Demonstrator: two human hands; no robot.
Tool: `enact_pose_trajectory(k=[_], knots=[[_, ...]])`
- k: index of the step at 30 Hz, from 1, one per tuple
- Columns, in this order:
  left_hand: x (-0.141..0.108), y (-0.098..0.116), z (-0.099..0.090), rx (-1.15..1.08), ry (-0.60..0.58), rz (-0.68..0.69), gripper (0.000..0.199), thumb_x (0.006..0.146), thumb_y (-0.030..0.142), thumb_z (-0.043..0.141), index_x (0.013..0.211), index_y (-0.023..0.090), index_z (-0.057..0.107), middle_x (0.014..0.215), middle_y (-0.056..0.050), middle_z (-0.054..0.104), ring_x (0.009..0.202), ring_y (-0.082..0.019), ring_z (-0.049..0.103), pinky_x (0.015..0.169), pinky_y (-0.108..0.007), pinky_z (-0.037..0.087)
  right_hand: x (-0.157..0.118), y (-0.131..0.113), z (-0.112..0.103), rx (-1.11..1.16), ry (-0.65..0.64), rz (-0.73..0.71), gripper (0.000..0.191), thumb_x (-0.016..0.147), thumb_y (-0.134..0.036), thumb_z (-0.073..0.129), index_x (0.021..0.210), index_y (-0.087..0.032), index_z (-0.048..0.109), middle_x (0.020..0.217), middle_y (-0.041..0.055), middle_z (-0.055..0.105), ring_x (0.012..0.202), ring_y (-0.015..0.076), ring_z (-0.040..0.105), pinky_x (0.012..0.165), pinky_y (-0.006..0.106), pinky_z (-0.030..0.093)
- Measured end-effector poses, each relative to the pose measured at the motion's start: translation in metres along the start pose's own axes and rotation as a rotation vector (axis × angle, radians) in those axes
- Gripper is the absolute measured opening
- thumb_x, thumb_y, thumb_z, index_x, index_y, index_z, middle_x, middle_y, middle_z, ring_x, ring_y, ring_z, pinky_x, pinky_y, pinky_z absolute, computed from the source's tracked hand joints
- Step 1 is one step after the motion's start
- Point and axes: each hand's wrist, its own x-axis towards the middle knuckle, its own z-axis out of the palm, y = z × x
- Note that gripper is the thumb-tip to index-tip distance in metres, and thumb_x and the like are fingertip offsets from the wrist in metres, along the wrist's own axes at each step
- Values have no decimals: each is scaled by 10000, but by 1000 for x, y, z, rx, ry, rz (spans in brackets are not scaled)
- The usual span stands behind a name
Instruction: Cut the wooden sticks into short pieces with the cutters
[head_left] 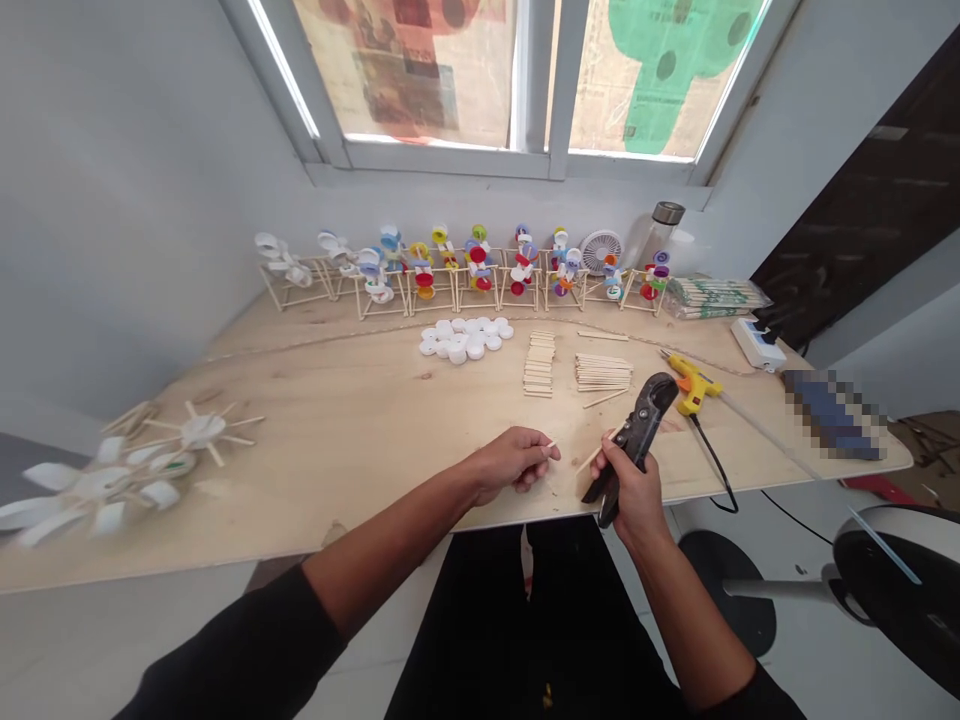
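Observation:
My right hand (pixel 632 488) is wrapped round a black hand cutter (pixel 646 415), whose hooked head points up and away from me. A thin wooden stick (pixel 589 460) is also held there, slanting out beside the cutter toward the left. Just left of it, my left hand (pixel 523 460) is closed in a pinch over the table's front edge. The pale end of a short piece of stick (pixel 552 445) shows at its fingertips. Beyond the hands lie two bundles of cut sticks, one stacked in a column (pixel 538 365) and one in a pile (pixel 604 372).
White bottle caps (pixel 465 338) lie mid-table (pixel 337 400). Behind them stands a row of stick frames with coloured cap wheels (pixel 478 270). A yellow glue gun (pixel 694 383), power strip (pixel 757 343) and packed sticks (pixel 716 297) are at right. White paddle wheels (pixel 105 483) lie at left.

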Motion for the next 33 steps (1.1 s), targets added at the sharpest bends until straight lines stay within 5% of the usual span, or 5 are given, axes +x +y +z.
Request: enact_pose_trajectory(k=[4, 8, 13, 33], knots=[[0, -5, -2, -60, 92, 73, 303, 709, 376, 610, 844, 105, 606, 682, -29, 602, 520, -73, 497, 471, -199, 350, -3, 4, 8, -13, -19, 3, 205, 687, -316, 671, 715, -166, 533, 505, -53, 509, 438, 89, 472, 422, 194, 363], [-1, -4, -1, -94, 41, 50, 392, 679, 441, 641, 887, 109, 618, 721, -57, 638, 587, -116, 583, 533, -226, 410, -2, 10, 18, -39, -34, -5, 199, 691, -320, 659, 718, -160, 545, 516, -40, 520, 451, 102, 486, 423, 207, 391], [-4, 0, -2, -33, -54, 18, 409, 695, 516, 591, 784, 118, 627, 674, -50, 643, 525, -107, 585, 501, -211, 402, 0, 17, 27, -79, -47, -18, 202, 693, -328, 646, 661, -160, 537, 505, -41, 514, 433, 99, 474, 406, 209, 407], [2, -6, 1, -11, 36, 56, 353, 712, 453, 612, 750, 104, 639, 635, -53, 648, 483, -92, 559, 446, -188, 372, 3, 23, 28, -57, 8, -33, 174, 684, -308, 652, 713, -164, 559, 517, -49, 547, 386, 74, 456, 358, 183, 409]])
